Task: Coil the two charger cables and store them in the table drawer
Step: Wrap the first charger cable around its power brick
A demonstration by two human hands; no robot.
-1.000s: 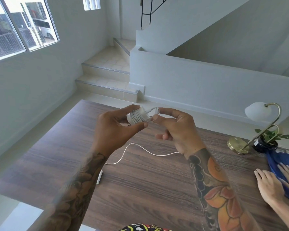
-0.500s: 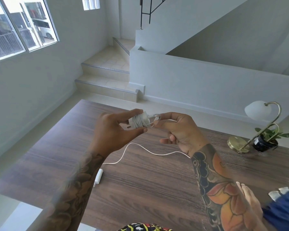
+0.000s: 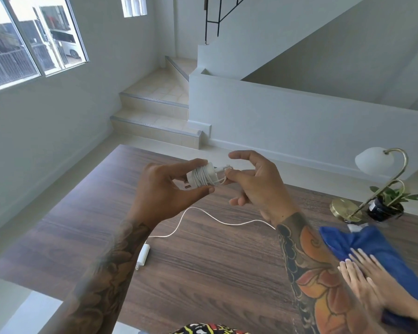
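Note:
My left hand (image 3: 163,191) grips a white charger (image 3: 202,177) between thumb and fingers, above the table, with its cable wound around the plug body. My right hand (image 3: 256,184) pinches the cable's loose end (image 3: 225,173) right beside the coil, index finger raised. A second white charger (image 3: 143,255) lies flat on the dark wooden table (image 3: 203,273). Its uncoiled cable (image 3: 203,213) snakes rightward and disappears behind my right forearm. No drawer is visible.
Another person's hands (image 3: 367,276) press on a blue cloth (image 3: 372,247) at the table's right edge. A brass lamp (image 3: 372,186) with white shade and a small potted plant (image 3: 386,203) stand at the far right. Stairs and white walls lie beyond the table.
The coil in my hands stays nearly still while my right index finger lifts off the cable end. The other person's hands and blue cloth have come back onto the table at the right.

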